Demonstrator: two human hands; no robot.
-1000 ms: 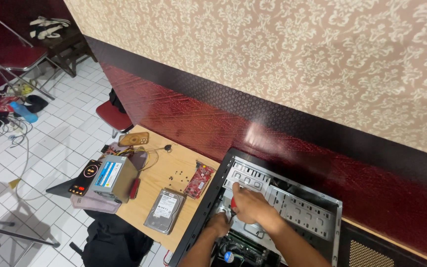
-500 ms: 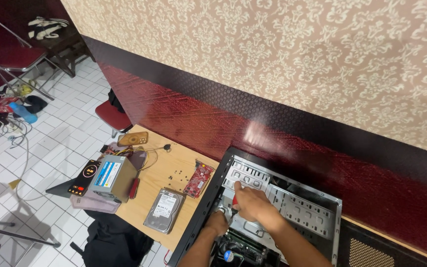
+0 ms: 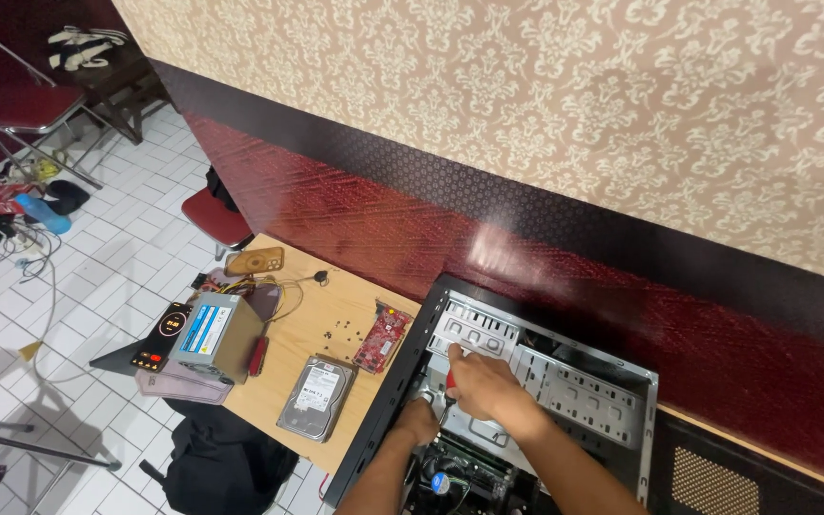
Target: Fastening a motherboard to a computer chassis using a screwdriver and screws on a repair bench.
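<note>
An open black computer case [image 3: 412,381] lies on its side on a wooden table [image 3: 336,310], its grey metal drive cage facing up. My right hand [image 3: 484,386] rests over the cage near its left end, closed around a red-handled screwdriver [image 3: 449,380]. Lower down, my left hand [image 3: 419,420] reaches into the case by its left wall; its fingers are hidden and I cannot tell whether it holds anything. A fan with a blue centre [image 3: 442,482] shows at the bottom of the case.
On the table left of the case lie a red circuit card [image 3: 382,337], a silver hard drive [image 3: 316,398], several loose screws [image 3: 340,327], a grey power supply [image 3: 218,336] and a brown phone [image 3: 254,260]. A black bag [image 3: 221,467] and red chairs stand on the tiled floor.
My hands stay in the case; the right hand has shifted slightly along the drive cage. The view has barely moved.
</note>
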